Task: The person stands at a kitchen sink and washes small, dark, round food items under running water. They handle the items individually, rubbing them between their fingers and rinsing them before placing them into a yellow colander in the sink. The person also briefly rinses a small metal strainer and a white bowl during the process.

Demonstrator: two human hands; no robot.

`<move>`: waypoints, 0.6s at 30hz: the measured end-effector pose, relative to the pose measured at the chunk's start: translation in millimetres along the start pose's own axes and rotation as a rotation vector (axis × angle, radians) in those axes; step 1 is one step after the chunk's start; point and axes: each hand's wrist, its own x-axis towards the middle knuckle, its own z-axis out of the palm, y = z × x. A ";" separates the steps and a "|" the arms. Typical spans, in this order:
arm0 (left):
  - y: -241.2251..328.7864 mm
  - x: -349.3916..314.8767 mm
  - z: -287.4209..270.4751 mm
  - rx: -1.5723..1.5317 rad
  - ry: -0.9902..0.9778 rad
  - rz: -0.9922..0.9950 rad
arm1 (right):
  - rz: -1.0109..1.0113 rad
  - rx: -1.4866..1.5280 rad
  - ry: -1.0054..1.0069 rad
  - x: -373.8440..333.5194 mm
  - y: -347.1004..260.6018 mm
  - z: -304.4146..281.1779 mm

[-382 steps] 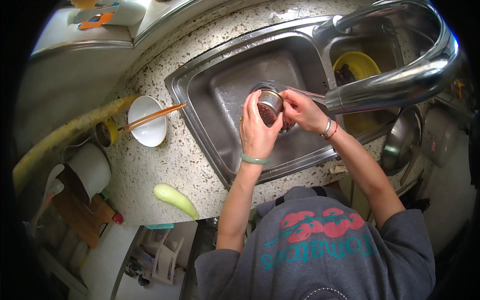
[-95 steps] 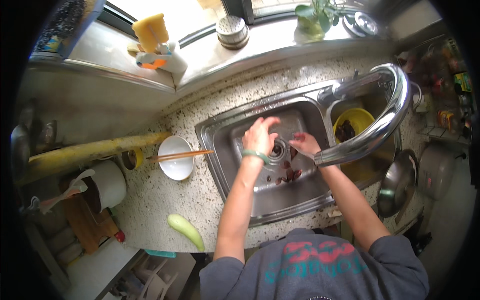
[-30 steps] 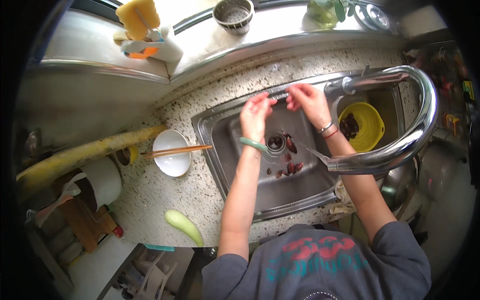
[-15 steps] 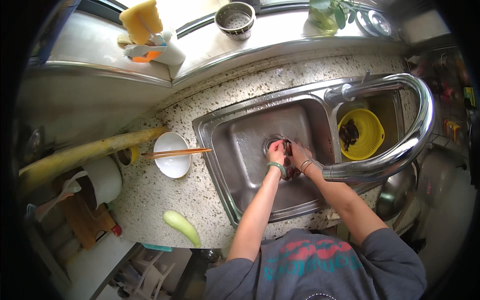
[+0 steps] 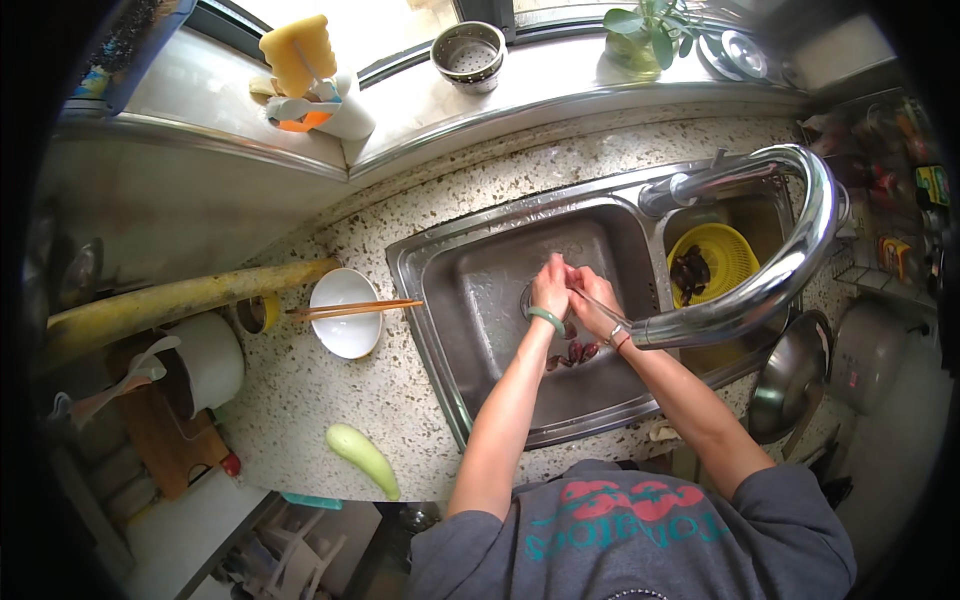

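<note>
Both my hands meet over the drain of the left basin in the steel sink (image 5: 640, 235). My left hand (image 5: 549, 288), with a green bangle at the wrist, has its fingers drawn together against the right. My right hand (image 5: 597, 302) is closed beside it, just left of the faucet's mouth. Anything between the fingers is hidden. Several dark reddish-brown pieces (image 5: 574, 354) lie on the basin floor below my wrists, too small to name. More dark pieces (image 5: 690, 272) sit in a yellow colander (image 5: 738, 258) in the right basin.
A large chrome faucet (image 5: 815, 215) arches over the sink's right side. Left on the counter are a white bowl (image 5: 345, 335) with chopsticks (image 5: 360, 308) across it and a pale green gourd (image 5: 362, 458). A metal strainer cup (image 5: 468, 55) stands on the sill; a wok (image 5: 795, 370) is at right.
My hands have lifted off the dark pieces and moved slightly away from me, coming together. The pieces now show on the basin floor. The view has shifted a little.
</note>
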 end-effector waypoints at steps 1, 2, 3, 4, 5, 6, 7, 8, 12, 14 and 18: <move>3.4 2.4 -5.9 -0.094 -0.026 -0.042 | -0.042 -0.053 0.020 -3.5 -5.5 2.5; 6.3 3.1 -11.1 -0.188 -0.052 -0.084 | -0.087 -0.106 0.043 -4.6 -11.5 5.6; 8.3 0.1 -12.3 -0.253 -0.051 -0.106 | -0.022 0.029 0.011 -3.4 -16.7 4.0; 10.7 1.1 -15.4 -0.428 -0.136 -0.211 | 0.048 0.164 -0.016 -2.2 -22.0 3.1; 11.2 -6.2 -11.2 -0.685 -0.182 -0.182 | 0.027 0.517 0.011 -1.8 -20.1 5.3; 11.6 -14.9 -6.0 -0.942 -0.226 -0.151 | 0.298 0.492 -0.084 0.4 -17.9 -3.3; 15.5 -24.5 -3.3 -0.908 -0.293 -0.097 | 0.233 0.463 -0.061 1.7 -8.4 -3.3; 12.5 -32.6 2.4 -0.945 -0.238 -0.129 | 0.170 0.431 -0.045 1.4 2.5 1.2; -12.0 -31.3 16.7 -0.577 0.125 0.019 | -0.083 -0.084 0.011 -13.3 -14.6 3.6; -14.4 -22.2 13.5 -0.619 0.167 -0.130 | -0.208 -0.081 0.040 -26.6 -21.6 5.9; -13.2 -13.0 0.4 -0.608 0.094 -0.336 | -0.192 -0.041 -0.048 -32.5 -33.9 0.4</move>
